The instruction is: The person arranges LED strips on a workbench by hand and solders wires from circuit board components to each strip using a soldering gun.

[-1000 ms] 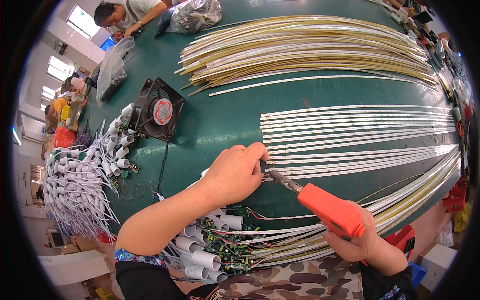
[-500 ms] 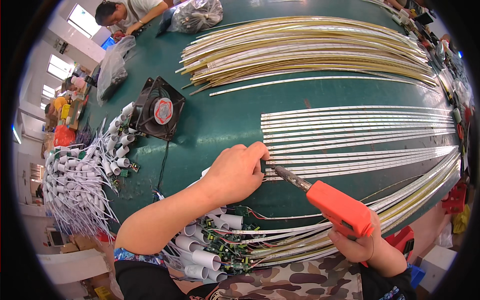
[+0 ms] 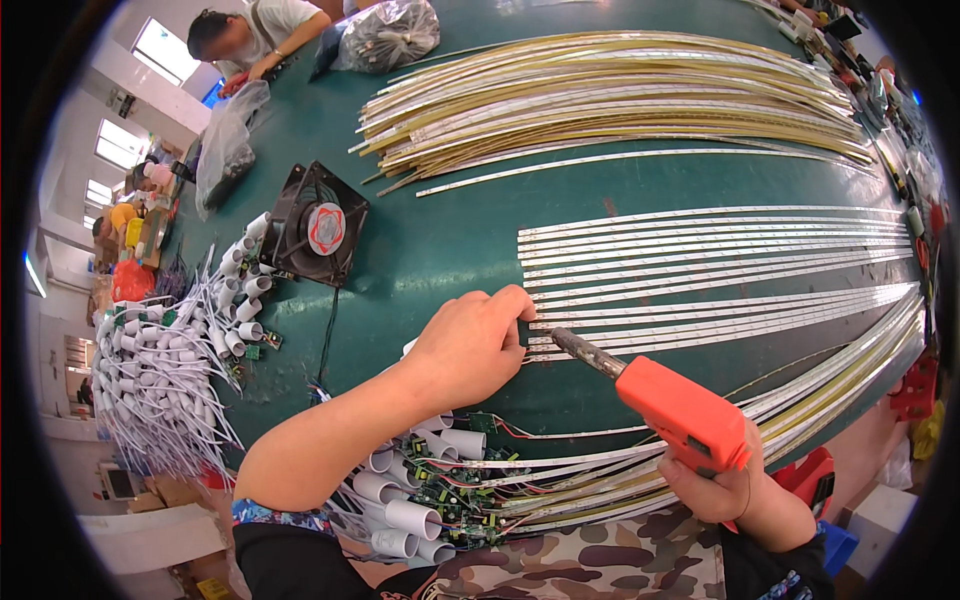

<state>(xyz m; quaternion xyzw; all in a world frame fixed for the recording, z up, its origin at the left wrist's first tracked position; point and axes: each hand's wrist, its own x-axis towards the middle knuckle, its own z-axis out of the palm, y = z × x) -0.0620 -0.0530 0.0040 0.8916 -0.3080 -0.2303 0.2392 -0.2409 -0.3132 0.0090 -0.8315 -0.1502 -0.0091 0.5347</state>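
The right hand (image 3: pixel 708 494) has shifted the red soldering gun (image 3: pixel 683 412) slightly rightward.

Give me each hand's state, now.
Left hand: closed, beside the white strips; whether it holds anything cannot be told.
Right hand: closed, holding the red soldering gun.

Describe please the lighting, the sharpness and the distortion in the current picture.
Head view: the piled strips bow upward from fisheye distortion; head view: the upper-left window is nearly white, and a pale sheen lies on the green table; head view: the red gun-shaped tool looks fairly sharp.
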